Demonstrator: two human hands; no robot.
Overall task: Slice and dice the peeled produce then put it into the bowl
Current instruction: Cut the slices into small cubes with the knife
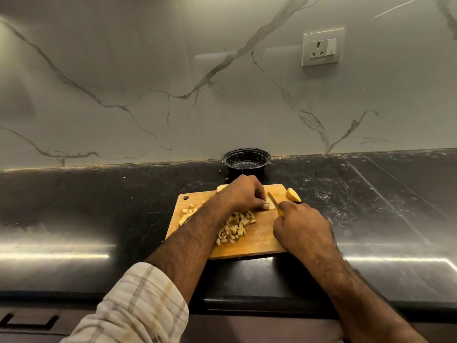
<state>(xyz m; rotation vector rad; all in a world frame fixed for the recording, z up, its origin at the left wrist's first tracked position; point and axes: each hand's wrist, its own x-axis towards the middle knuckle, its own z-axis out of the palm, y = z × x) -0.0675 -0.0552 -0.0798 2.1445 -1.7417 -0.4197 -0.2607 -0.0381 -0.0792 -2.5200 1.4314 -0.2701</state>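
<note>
A wooden cutting board point(259, 240) lies on the black counter. My left hand point(243, 193) curls over a pale peeled potato piece point(271, 206) and holds it down on the board. My right hand point(300, 225) grips a yellow-handled knife point(274, 201) whose blade rests against that piece. Several diced potato bits point(236, 226) lie in the board's middle, and more dice point(186, 214) sit near its left edge. A potato chunk point(293, 194) rests at the board's right corner and another potato chunk point(222, 187) at its far edge. The black bowl point(246, 161) stands behind the board.
The black counter point(371, 206) runs left and right of the board, with a marble backsplash behind. A wall socket point(322, 47) is high on the right. The counter's front edge point(247, 303) lies below the board, and a drawer handle point(29, 321) shows at lower left.
</note>
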